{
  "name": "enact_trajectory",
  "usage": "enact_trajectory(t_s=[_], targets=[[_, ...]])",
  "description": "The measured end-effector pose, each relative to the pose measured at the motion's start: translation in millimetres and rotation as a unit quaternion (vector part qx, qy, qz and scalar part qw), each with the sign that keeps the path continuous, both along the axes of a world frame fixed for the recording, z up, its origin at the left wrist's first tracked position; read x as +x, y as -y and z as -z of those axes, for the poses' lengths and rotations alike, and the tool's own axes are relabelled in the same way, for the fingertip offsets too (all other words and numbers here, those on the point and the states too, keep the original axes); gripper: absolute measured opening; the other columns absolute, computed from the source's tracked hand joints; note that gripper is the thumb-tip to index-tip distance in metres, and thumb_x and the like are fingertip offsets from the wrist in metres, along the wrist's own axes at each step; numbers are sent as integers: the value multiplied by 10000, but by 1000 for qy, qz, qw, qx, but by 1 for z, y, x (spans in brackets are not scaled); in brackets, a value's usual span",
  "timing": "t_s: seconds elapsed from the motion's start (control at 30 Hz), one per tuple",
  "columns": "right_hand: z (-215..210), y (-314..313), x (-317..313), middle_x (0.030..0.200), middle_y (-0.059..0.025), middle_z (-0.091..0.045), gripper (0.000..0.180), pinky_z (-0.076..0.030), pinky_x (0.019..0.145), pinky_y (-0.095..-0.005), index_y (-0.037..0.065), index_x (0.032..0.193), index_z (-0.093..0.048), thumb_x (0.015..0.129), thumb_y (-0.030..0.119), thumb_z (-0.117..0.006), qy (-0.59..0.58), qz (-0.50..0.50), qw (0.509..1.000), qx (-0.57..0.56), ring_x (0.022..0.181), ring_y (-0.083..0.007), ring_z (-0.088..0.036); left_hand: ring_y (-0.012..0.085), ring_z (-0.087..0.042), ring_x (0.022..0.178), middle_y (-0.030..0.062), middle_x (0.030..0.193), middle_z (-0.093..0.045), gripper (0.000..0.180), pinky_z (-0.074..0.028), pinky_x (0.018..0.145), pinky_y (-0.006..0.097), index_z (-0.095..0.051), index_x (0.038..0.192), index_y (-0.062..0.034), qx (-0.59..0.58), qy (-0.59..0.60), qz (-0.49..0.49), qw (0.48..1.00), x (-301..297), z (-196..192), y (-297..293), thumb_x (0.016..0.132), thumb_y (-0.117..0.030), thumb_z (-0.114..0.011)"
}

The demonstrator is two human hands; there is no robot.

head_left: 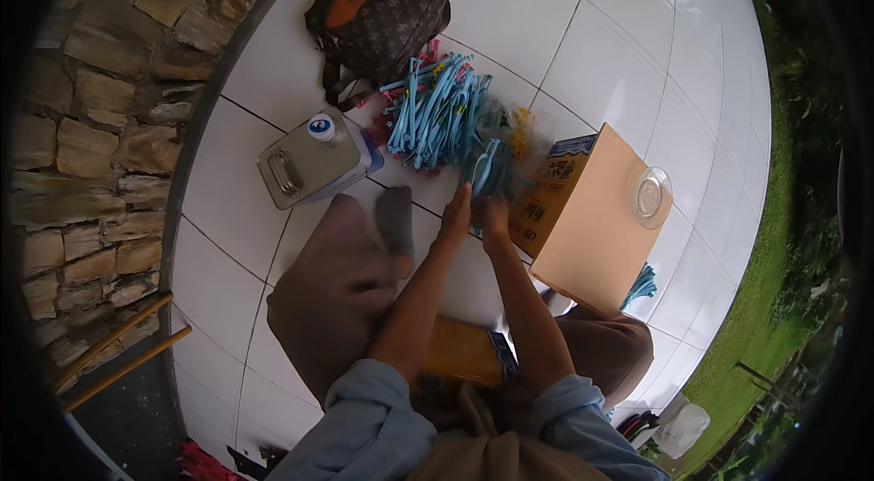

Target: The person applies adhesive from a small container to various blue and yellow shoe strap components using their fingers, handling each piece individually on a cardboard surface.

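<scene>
Both hands, left hand (pixel 454 217) and right hand (pixel 494 212), close together on a small blue bundle (pixel 490 170) near the cardboard box (pixel 583 217), gripping it, likely sorting; the blue pile (pixel 442 112) lies just beyond, the dark bag (pixel 378 17) farther left.

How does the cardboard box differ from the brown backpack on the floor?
The cardboard box is plain tan, flat-sided and stiff; the brown backpack is dark, patterned and slumped. The box carries a round glass dish on top; nothing rests on the backpack. The box lies beside the right hand; the backpack lies farther off. Both rest on the white tiled floor.
</scene>
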State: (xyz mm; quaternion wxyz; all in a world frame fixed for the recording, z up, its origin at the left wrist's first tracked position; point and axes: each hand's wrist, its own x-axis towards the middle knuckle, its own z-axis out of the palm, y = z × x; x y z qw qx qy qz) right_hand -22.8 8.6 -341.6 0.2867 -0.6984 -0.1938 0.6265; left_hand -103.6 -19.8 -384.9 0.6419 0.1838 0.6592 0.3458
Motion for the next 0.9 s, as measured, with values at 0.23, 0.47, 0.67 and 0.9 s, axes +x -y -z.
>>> enact_trajectory(t_s=[0.23, 0.47, 0.67, 0.9], targets=[[19, 10, 22, 1255, -165, -458, 527, -351, 960, -332, 16, 1348, -298, 835, 33, -417, 158, 26, 985, 64, 1138, -252, -471, 307, -574, 878, 155, 989, -595, 452, -429, 734, 382, -538, 1063, -11, 243, -241, 45, 939, 26, 16, -20, 958, -399, -332], [-78, 23, 7, 1223, -139, -474, 380, -358, 955, -318, 3, 1220, -402, 854, 66, -479, -29, -18, 992, 123, 1134, -218, -462, 188, -579, 897, 119, 1001, -592, 279, -447, 815, 307, -537, 1074, -12, 357, -127, -100, 920, 27, -104, -90, 963, -233, -406], [-178, -12, 76, 980, -124, -599, 242, -452, 788, -278, 23, 1120, -489, 881, 54, -462, -109, -197, 925, 305, 878, -191, -588, 185, -610, 785, 91, 877, -610, 192, -481, 715, 287, -541, 1048, -32, 484, -93, 109, 863, 54, -243, -140, 930, -166, -470], [-184, -46, 143, 926, -140, -605, 192, -491, 761, -357, 20, 1039, -530, 854, 26, -483, 333, -321, 790, 403, 875, -267, -598, 289, -574, 852, 125, 860, -579, 130, -462, 762, 381, -553, 929, -45, 460, -369, 430, 684, 63, -205, -148, 813, -105, -556]])
